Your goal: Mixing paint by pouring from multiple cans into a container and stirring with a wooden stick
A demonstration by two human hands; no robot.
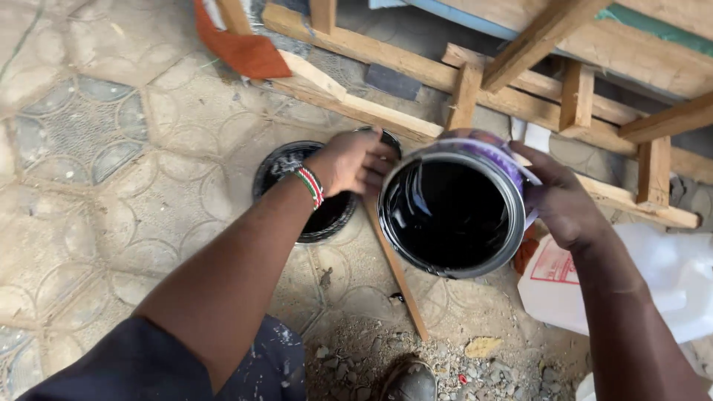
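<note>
An open paint tin (450, 215) full of glossy black liquid is held up in front of me. My right hand (561, 200) grips its right side over the purple label. My left hand (355, 160), with a striped beaded bracelet at the wrist, clasps the tin's left rim. Below my left hand a second round black tin (297, 186) stands on the ground, partly hidden by my forearm. A thin wooden stick (397, 275) lies on the ground under the raised tin.
Patterned paving (89, 171) covers the ground on the left. A rough timber frame (520, 82) runs across the top. A white plastic jug (653, 282) lies at the right. Gravel and my shoe (408, 382) are at the bottom. An orange rag (241, 48) lies at the upper left.
</note>
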